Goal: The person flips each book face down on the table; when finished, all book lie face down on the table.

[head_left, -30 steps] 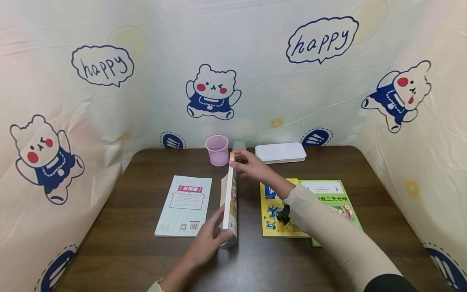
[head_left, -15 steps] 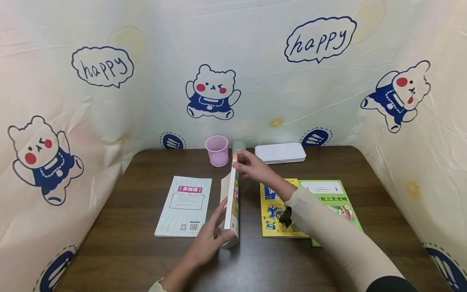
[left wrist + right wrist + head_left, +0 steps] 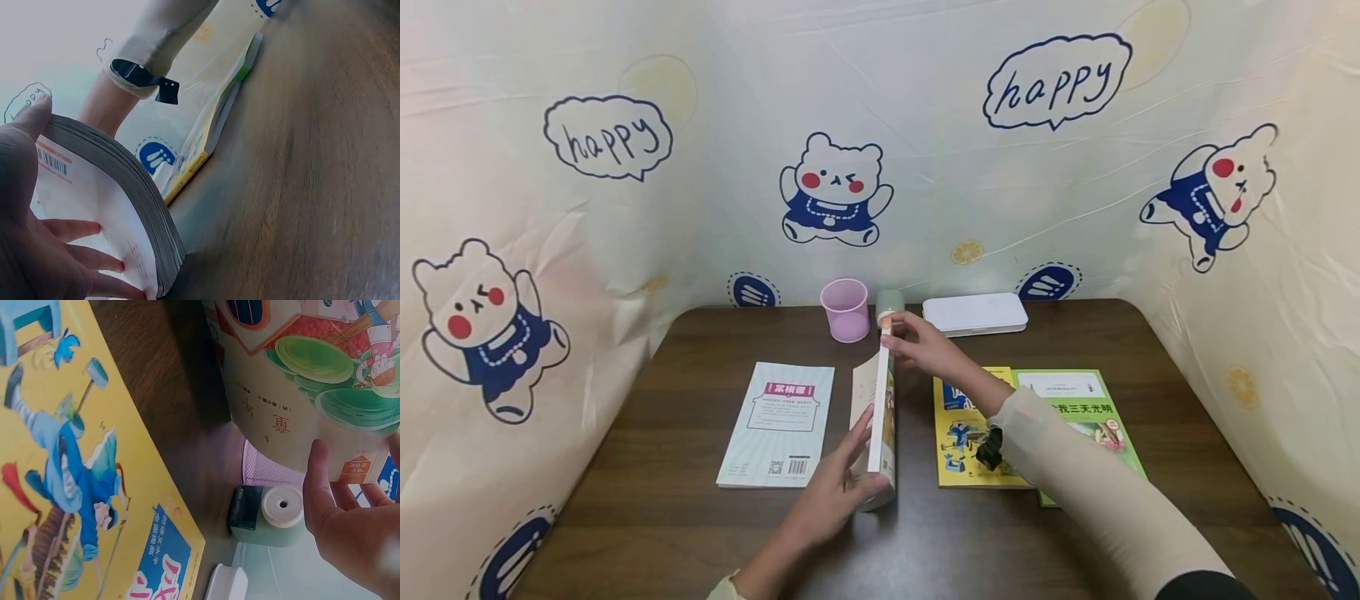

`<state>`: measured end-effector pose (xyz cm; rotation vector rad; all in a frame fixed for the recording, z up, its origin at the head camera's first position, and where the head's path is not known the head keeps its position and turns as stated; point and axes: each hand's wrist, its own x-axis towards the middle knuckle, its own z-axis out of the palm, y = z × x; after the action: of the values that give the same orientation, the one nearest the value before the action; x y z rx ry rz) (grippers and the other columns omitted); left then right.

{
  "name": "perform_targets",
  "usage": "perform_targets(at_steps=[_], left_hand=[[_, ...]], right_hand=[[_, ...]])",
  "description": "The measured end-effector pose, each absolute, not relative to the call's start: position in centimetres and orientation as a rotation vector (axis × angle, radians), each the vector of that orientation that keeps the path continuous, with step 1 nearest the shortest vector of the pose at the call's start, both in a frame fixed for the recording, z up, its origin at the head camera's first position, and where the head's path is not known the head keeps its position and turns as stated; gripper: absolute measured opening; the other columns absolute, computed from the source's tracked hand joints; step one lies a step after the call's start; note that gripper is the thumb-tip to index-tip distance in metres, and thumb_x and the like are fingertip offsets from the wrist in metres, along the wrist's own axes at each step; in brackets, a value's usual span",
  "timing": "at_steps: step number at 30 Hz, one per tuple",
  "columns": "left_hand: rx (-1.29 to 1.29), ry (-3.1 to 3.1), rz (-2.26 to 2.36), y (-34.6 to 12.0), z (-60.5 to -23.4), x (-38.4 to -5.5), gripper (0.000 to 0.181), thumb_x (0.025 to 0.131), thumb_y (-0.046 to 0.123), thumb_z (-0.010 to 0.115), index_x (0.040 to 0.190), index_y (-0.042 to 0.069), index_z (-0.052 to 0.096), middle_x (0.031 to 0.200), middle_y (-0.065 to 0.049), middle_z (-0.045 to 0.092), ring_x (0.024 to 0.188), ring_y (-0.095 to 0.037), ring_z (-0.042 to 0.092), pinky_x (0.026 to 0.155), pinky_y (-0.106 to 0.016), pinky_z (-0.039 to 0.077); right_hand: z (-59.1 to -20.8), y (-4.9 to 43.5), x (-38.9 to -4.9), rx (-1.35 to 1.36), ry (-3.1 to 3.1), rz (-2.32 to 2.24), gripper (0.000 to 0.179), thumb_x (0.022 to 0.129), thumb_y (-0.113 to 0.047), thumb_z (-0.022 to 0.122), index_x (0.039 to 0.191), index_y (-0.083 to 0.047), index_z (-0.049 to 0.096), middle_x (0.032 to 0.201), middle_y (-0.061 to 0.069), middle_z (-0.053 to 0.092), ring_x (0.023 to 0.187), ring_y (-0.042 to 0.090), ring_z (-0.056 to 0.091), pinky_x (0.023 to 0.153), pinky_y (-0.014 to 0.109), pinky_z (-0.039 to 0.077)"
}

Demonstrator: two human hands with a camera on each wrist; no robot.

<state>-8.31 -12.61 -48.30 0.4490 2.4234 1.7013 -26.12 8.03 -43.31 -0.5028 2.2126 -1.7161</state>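
A thick paperback book (image 3: 882, 417) stands on edge mid-table, its near end toward me. My left hand (image 3: 827, 496) grips that end. In the left wrist view its fingers spread over the pale cover with a barcode (image 3: 55, 161), and the thumb lies at the top edge; the page block bends in a curve. My right hand (image 3: 928, 346) pinches the far upper corner. In the right wrist view the thumb presses the illustrated cover (image 3: 281, 394) beside an orange mark, with the other fingers behind it.
Left lies a pale blue book (image 3: 778, 425). Right, a yellow book (image 3: 955, 433) adjoins a green book (image 3: 1093, 392), partly under my right forearm. Along the back are a pink mesh cup (image 3: 847, 317), a pale green pencil sharpener (image 3: 269, 515) and a white case (image 3: 976, 313).
Both hands have shifted the upright book slightly to the right, its top edge leaning that way. The other books and the items at the back stay put.
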Motion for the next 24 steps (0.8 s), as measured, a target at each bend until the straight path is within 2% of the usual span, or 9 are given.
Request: perform_targets(at_steps=[4, 9, 13, 17, 19, 24], left_hand=[[0.422, 2.462, 1.656, -12.1, -48.3, -8.4, 0.084, 0.097, 0.032, 0.074, 0.16, 0.051, 0.023, 0.162, -0.013, 0.041, 0.148, -0.038, 0.04, 0.11, -0.069, 0.038], [0.419, 2.567, 1.526, -11.6, -48.3, -8.4, 0.086, 0.095, 0.037, 0.075, 0.16, 0.054, 0.021, 0.158, -0.008, 0.049, 0.147, -0.033, 0.043, 0.115, -0.07, 0.03], [0.441, 2.63, 1.427, -11.3, -48.4, -8.4, 0.087, 0.094, 0.044, 0.075, 0.16, 0.055, 0.019, 0.155, -0.006, 0.052, 0.145, -0.033, 0.045, 0.116, -0.067, 0.032], [0.452, 2.678, 1.312, -10.8, -48.3, -8.4, 0.086, 0.09, 0.059, 0.071, 0.159, 0.057, 0.018, 0.155, -0.005, 0.052, 0.144, -0.031, 0.047, 0.115, -0.064, 0.036], [0.456, 2.7, 1.251, -10.6, -48.3, -8.3, 0.086, 0.09, 0.063, 0.07, 0.158, 0.058, 0.017, 0.156, -0.003, 0.05, 0.144, -0.034, 0.047, 0.112, -0.065, 0.039], [0.45, 2.729, 1.13, -10.3, -48.5, -8.1, 0.086, 0.087, 0.071, 0.066, 0.158, 0.06, 0.018, 0.161, 0.0, 0.044, 0.143, -0.052, 0.039, 0.107, -0.07, 0.04]], right_hand=[[-43.7, 8.4, -26.1, -0.503, 2.196, -1.722, 0.057, 0.105, -0.029, 0.062, 0.154, -0.009, 0.042, 0.147, 0.02, 0.052, 0.128, 0.037, 0.059, 0.1, 0.06, 0.053], [-44.5, 9.1, -26.3, -0.502, 2.219, -1.702, 0.058, 0.105, -0.031, 0.062, 0.154, -0.009, 0.042, 0.149, 0.019, 0.051, 0.128, 0.036, 0.06, 0.097, 0.053, 0.057], [-44.8, 9.7, -26.2, -0.511, 2.211, -1.702, 0.06, 0.106, -0.03, 0.06, 0.156, -0.005, 0.038, 0.15, 0.021, 0.049, 0.13, 0.039, 0.058, 0.098, 0.053, 0.056], [-45.2, 10.3, -26.1, -0.473, 2.194, -1.689, 0.062, 0.106, -0.032, 0.061, 0.157, -0.007, 0.037, 0.152, 0.019, 0.047, 0.13, 0.039, 0.057, 0.101, 0.054, 0.054], [-45.5, 10.5, -26.1, -0.455, 2.182, -1.68, 0.061, 0.105, -0.032, 0.061, 0.157, -0.009, 0.038, 0.153, 0.019, 0.046, 0.131, 0.039, 0.057, 0.103, 0.055, 0.053], [-46.1, 11.1, -26.1, -0.459, 2.175, -1.646, 0.061, 0.105, -0.035, 0.061, 0.156, -0.011, 0.039, 0.154, 0.019, 0.046, 0.134, 0.039, 0.055, 0.104, 0.055, 0.052]])
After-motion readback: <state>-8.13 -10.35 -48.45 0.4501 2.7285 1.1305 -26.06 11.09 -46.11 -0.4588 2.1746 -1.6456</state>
